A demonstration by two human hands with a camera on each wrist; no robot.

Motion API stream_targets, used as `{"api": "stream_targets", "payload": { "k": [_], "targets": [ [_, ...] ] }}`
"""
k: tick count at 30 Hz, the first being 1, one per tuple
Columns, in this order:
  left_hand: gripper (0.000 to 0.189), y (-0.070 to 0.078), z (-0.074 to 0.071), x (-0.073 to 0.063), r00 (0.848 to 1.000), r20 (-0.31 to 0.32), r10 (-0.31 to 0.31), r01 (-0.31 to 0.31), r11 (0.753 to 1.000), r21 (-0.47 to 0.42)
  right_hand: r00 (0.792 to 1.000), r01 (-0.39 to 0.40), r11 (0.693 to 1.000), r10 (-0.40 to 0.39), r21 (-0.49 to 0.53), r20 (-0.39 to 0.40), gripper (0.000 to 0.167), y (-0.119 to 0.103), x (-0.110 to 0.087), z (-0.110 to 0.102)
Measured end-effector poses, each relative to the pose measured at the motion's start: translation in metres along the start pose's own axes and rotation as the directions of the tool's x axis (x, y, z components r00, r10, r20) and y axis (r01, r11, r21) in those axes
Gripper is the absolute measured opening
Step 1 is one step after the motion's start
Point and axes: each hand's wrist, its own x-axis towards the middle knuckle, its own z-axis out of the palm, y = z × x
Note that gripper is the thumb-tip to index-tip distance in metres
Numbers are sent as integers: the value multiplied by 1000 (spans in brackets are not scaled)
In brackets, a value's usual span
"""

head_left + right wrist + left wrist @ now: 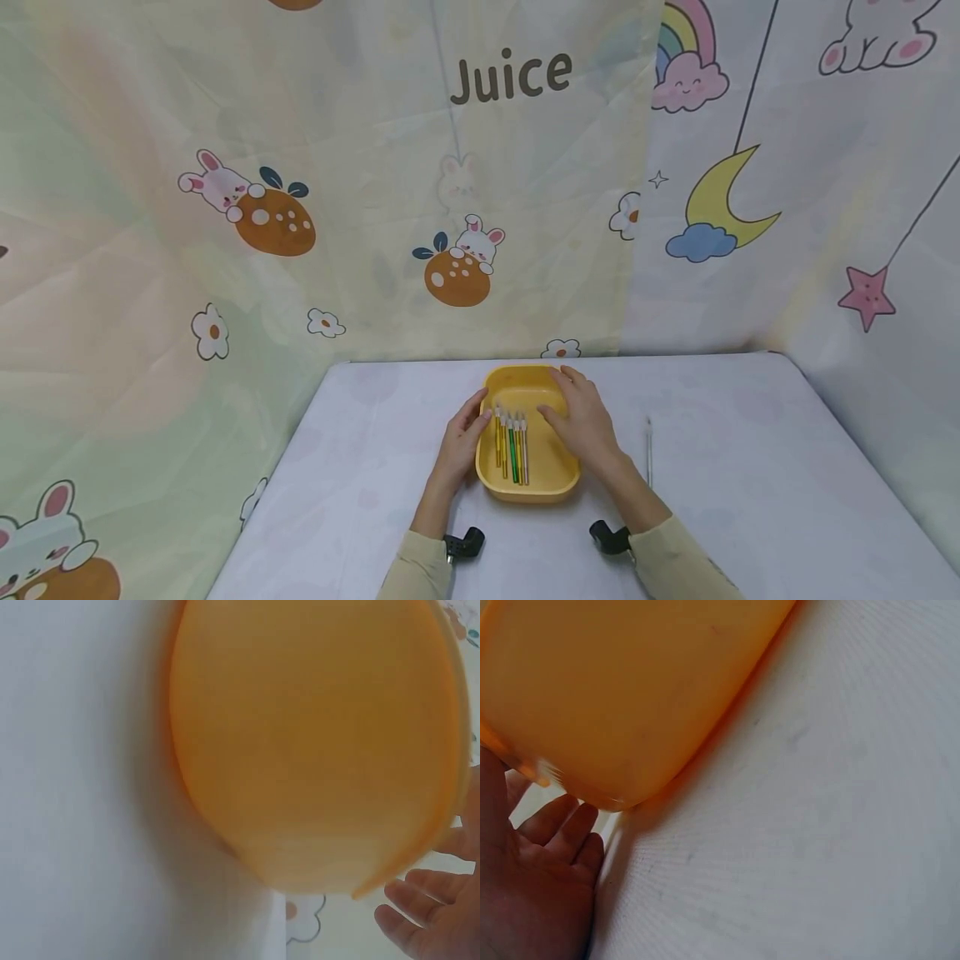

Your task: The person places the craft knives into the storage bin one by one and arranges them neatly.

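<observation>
A yellow plastic tray [527,495] with rounded corners stands on the table. In it, along its left side, several slim pencils [513,446] in yellow, green and silvery tones lie side by side, pale tips toward the far end. My left hand [459,442] holds the tray's left rim, thumb over the edge; in the left wrist view its fingers [568,829] curve against the outer wall. On the other side, my right hand [588,421] is spread around the far right rim, thumb above the inside. The right wrist view shows its fingers [420,900] loosely parted beside the rim.
To the right of the tray, a thin pale stick [649,450] lies on the white table [750,500]. A printed curtain [375,167] hangs behind the table and along its sides. A black camera mount sits at each wrist.
</observation>
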Motion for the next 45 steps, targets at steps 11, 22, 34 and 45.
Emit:
{"api": "stream_targets", "payload": {
  "k": [11,22,34,45],
  "targets": [
    [49,0,0,-1,1000,4,6,-6,1000,-14,995,-99,995,99,11,-3,72,17,-7,-19],
    [48,2,2,0,1000,5,6,-6,1000,-13,991,-136,991,136,16,-9,72,40,-6,-30],
    [53,2,0,0,1000,10,17,-17,1000,-6,989,-150,989,150,10,-20,71,55,-5,-42],
    [49,1,1,0,1000,5,-2,2,1000,-15,985,-174,985,174,-16,-3,72,62,-7,-52]
  ]
}}
